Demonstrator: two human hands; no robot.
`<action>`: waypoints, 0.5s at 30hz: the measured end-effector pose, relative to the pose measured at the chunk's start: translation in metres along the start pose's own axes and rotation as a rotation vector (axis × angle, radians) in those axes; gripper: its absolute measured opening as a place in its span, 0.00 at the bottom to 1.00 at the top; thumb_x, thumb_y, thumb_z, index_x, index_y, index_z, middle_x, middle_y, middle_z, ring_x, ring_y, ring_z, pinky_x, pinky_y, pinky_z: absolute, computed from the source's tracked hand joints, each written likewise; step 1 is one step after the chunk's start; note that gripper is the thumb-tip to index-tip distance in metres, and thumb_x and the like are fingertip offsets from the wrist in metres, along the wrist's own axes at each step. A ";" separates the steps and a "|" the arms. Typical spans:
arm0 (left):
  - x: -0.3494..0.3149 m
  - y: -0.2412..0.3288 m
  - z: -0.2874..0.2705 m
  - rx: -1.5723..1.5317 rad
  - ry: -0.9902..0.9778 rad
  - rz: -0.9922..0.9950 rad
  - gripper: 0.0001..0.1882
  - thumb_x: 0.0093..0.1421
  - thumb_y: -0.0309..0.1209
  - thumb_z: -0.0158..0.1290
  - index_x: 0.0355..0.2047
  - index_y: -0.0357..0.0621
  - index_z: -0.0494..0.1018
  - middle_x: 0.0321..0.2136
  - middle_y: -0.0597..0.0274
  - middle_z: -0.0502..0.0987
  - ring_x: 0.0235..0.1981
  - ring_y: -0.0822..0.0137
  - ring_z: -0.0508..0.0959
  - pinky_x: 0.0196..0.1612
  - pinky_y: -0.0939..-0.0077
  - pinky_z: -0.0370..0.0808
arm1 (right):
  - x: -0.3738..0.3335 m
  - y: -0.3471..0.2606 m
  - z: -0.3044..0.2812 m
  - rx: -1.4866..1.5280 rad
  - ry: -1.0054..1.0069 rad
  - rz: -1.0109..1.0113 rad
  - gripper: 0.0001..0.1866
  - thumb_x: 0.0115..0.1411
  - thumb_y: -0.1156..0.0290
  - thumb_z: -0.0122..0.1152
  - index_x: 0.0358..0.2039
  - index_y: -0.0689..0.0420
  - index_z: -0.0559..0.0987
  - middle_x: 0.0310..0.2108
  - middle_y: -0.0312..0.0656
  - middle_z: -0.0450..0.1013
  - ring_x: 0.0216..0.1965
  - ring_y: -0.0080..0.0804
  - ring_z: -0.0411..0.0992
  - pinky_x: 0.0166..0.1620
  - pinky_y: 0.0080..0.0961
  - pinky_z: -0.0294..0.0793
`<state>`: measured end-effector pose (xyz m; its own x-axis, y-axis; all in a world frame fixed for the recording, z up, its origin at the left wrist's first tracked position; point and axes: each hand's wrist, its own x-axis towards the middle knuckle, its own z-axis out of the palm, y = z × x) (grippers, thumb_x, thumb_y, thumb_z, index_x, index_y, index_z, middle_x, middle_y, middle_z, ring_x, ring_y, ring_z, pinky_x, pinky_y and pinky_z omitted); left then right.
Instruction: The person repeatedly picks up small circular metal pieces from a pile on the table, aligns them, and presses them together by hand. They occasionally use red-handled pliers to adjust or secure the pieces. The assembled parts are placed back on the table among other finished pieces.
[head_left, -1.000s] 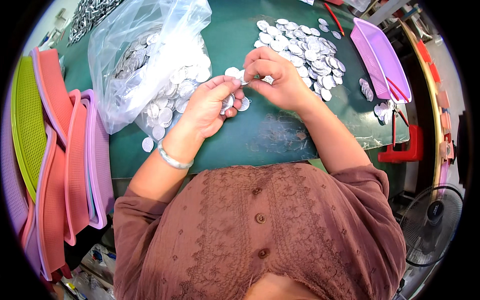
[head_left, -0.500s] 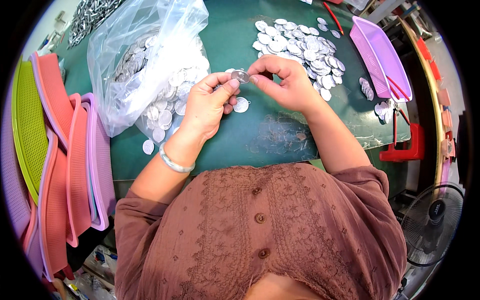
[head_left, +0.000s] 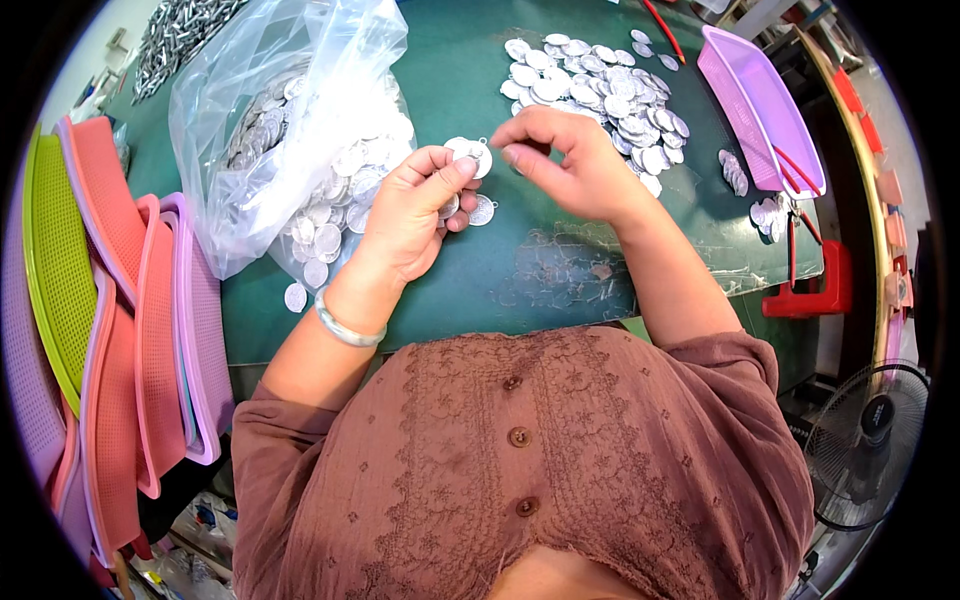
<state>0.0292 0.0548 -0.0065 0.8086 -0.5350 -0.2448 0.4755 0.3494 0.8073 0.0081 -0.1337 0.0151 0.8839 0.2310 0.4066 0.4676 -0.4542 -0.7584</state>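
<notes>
My left hand (head_left: 412,205) pinches a few round silver medals (head_left: 481,160) between thumb and fingers. The front medal faces up and has a small loop at its rim. Close to its edge, my right hand (head_left: 575,170) holds nothing I can see, with thumb and forefinger slightly apart and the other fingers curled. Just below the left fingers, another medal (head_left: 483,211) shows on the table. To the left lies a clear plastic bag (head_left: 215,205), its mouth spilling many loose medals (head_left: 330,200). A spread heap of medals (head_left: 625,105) lies beyond my right hand.
On the green table (head_left: 460,290), a purple basket (head_left: 735,120) stands at right beside red-handled pliers (head_left: 795,215) and small stacks of medals (head_left: 733,172). Stacked plastic baskets (head_left: 110,210) crowd the left edge. Metal parts (head_left: 180,40) are piled far left. A fan (head_left: 865,440) stands lower right.
The medal at my left fingertips has turned from edge-tilted to face-up, with others showing behind it. My right fingers have come off it and sit slightly apart.
</notes>
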 end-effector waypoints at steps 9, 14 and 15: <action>0.001 0.002 -0.009 -0.170 -0.064 -0.010 0.07 0.51 0.23 0.45 0.32 0.42 0.65 0.31 0.52 0.72 0.26 0.66 0.73 0.20 0.83 0.67 | -0.007 0.016 -0.009 -0.583 -0.181 0.131 0.10 0.45 0.74 0.56 0.30 0.61 0.75 0.33 0.46 0.68 0.40 0.44 0.64 0.43 0.34 0.66; -0.001 0.008 0.000 -0.108 -0.032 -0.062 0.12 0.52 0.24 0.43 0.39 0.41 0.65 0.32 0.54 0.71 0.27 0.67 0.73 0.19 0.85 0.66 | -0.003 0.020 -0.011 -0.512 -0.240 0.173 0.09 0.43 0.76 0.58 0.28 0.62 0.72 0.31 0.45 0.67 0.37 0.43 0.66 0.42 0.32 0.65; -0.001 0.008 -0.001 -0.108 -0.038 -0.085 0.12 0.53 0.24 0.44 0.39 0.40 0.66 0.31 0.55 0.71 0.27 0.68 0.72 0.19 0.86 0.65 | -0.003 0.020 -0.011 -0.510 -0.233 0.164 0.09 0.43 0.76 0.58 0.28 0.62 0.72 0.30 0.45 0.68 0.37 0.43 0.66 0.41 0.32 0.66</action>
<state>0.0323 0.0588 -0.0004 0.7514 -0.5937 -0.2878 0.5777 0.3812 0.7218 0.0142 -0.1528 0.0043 0.9500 0.2800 0.1381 0.3121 -0.8436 -0.4370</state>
